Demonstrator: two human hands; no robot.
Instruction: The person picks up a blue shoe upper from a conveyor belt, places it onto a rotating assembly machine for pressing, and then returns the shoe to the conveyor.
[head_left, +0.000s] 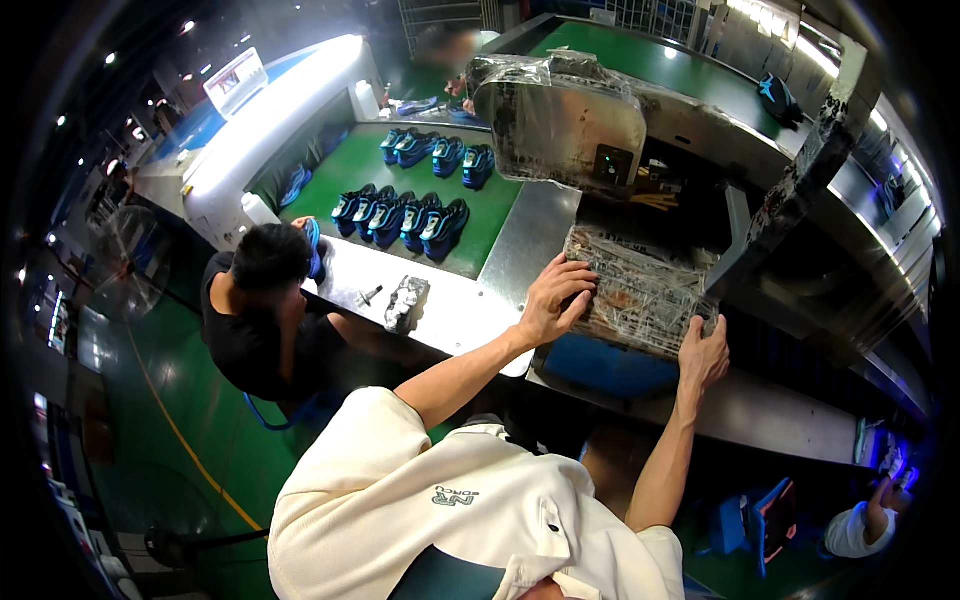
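A long box-like block wrapped in clear, wrinkled plastic film (640, 295) lies in front of me, with a blue panel (610, 364) below it. My left hand (557, 298) grips its left end, fingers bent over the edge and thumb lower down. At the right end my right hand (704, 352) is closed around the corner, its fingertips partly hidden. Behind the block stands a metal machine housing (560, 125), also covered in film, with a small black control plate (613, 165) on it.
Blue-and-black shoes (385, 215) stand in two rows on a green conveyor (480, 250) to the left. A seated person in black (265, 310) works beside a white ledge (450, 325). A slanted metal post (800, 165) rises at right. Another person (860, 525) sits far right.
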